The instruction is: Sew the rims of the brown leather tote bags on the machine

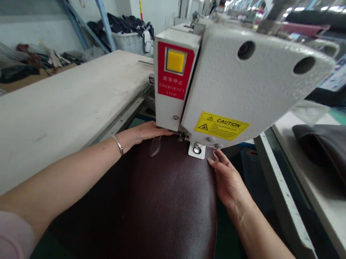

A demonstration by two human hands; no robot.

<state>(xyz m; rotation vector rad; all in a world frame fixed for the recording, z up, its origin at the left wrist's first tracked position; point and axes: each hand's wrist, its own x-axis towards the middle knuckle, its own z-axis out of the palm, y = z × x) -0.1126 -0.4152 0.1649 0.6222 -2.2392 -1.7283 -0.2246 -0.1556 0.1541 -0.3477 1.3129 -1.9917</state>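
head view, left hand (143, 134) open flat on burgundy leather (168, 203), right hand (228, 178) open, fingertips on its edge

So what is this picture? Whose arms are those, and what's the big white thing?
This picture comes from a camera worn on a person's head, so you see what they see. The arms are theirs. The big white thing is a sewing machine, with a red emergency stop box and a yellow button on it. The left hand and right hand rest on a dark reddish-brown piece of leather, which lies right under the machine.
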